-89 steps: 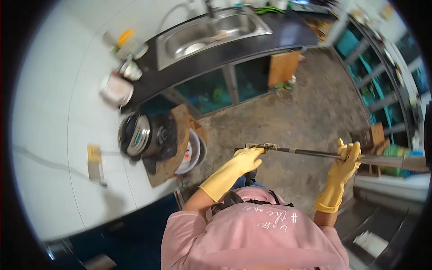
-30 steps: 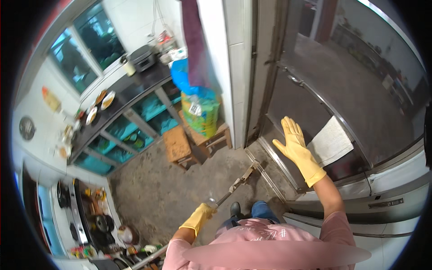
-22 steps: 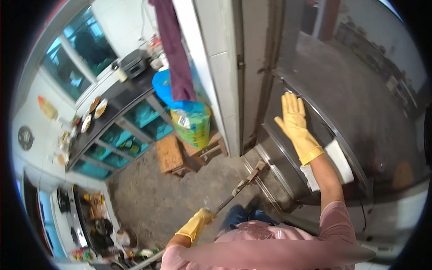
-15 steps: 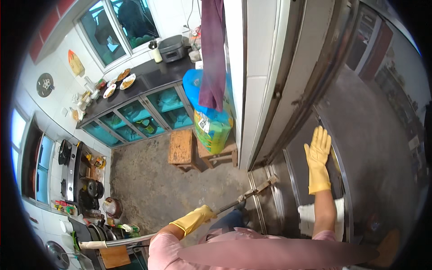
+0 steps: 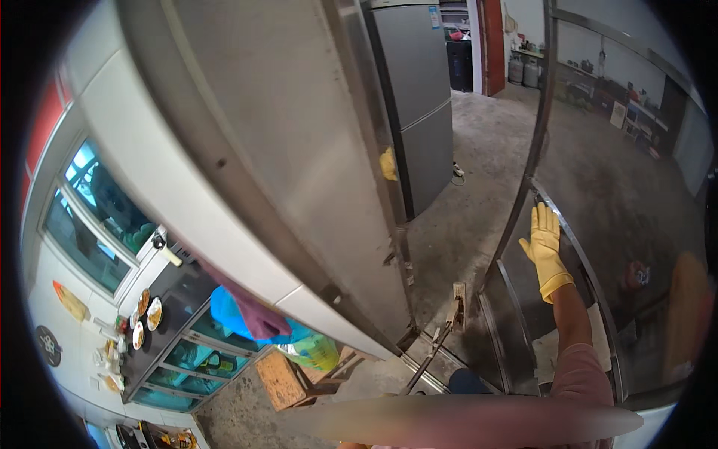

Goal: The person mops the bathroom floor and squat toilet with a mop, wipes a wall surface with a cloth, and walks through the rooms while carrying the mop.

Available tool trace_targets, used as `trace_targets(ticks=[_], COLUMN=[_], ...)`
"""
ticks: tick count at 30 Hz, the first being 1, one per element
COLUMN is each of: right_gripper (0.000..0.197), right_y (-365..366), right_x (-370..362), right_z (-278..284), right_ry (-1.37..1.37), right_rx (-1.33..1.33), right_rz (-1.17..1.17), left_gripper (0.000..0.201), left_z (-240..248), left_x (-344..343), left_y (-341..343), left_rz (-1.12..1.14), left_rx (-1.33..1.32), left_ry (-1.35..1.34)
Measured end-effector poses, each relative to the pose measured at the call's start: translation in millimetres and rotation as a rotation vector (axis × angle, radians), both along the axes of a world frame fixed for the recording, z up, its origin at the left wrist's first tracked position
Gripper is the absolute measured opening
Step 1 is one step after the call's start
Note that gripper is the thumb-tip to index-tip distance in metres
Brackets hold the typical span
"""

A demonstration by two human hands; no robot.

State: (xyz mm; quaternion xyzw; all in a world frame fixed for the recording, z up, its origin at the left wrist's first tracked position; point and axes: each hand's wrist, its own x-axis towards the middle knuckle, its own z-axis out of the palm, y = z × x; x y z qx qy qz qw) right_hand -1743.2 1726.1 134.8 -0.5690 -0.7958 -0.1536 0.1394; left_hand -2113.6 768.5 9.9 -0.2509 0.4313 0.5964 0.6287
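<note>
My right hand (image 5: 547, 254), in a yellow rubber glove, lies flat with fingers extended against the dark lower panel of a metal-framed door (image 5: 526, 168). The door stands swung away from its frame, leaving a wide gap. A long-handled floor tool with a narrow flat head (image 5: 458, 303) reaches through the doorway, its head on the floor past the sill. Its grip end is hidden below the blurred band at the bottom. Only a sliver of yellow shows of my left hand (image 5: 354, 446), so its fingers are hidden.
A metal door frame (image 5: 299, 165) rises left of the gap. Beyond stands a grey refrigerator (image 5: 419, 97) with a cord (image 5: 458, 176) on the floor. Inside at left are a wooden stool (image 5: 280, 380), a bagged green package (image 5: 314, 352) and a counter (image 5: 183, 295) with plates of food.
The door has swung outward under my right hand, opening a gap. My view has turned right. The tool's head has moved from inside the sill to the floor beyond it.
</note>
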Motion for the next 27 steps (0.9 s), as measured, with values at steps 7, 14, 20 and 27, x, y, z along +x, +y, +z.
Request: trace_targets(ticks=[7,14,20,27], right_gripper=[0.082,0.062,0.056,0.053], right_y=[91,143,165,202], right_x=[78,153,201,194], right_z=[-13,-33,-36,-20], right_ry=[0.082,0.099,0.073,0.129], right_rx=[0.259,0.381,0.349,0.343], right_rz=[-0.208,-0.4,-0.545,-0.624], left_gripper=[0.037,0.027,0.023,0.024], left_z=[42,-97,-99,-129], left_x=[34,67,85,83], left_y=[311,571,900,1182], left_rz=[0.177,-0.108,-0.465,-1.012], left_rx=[0.216,0.153,0.038,-0.176], left_ry=[0.04,0.122,0.174,0.268])
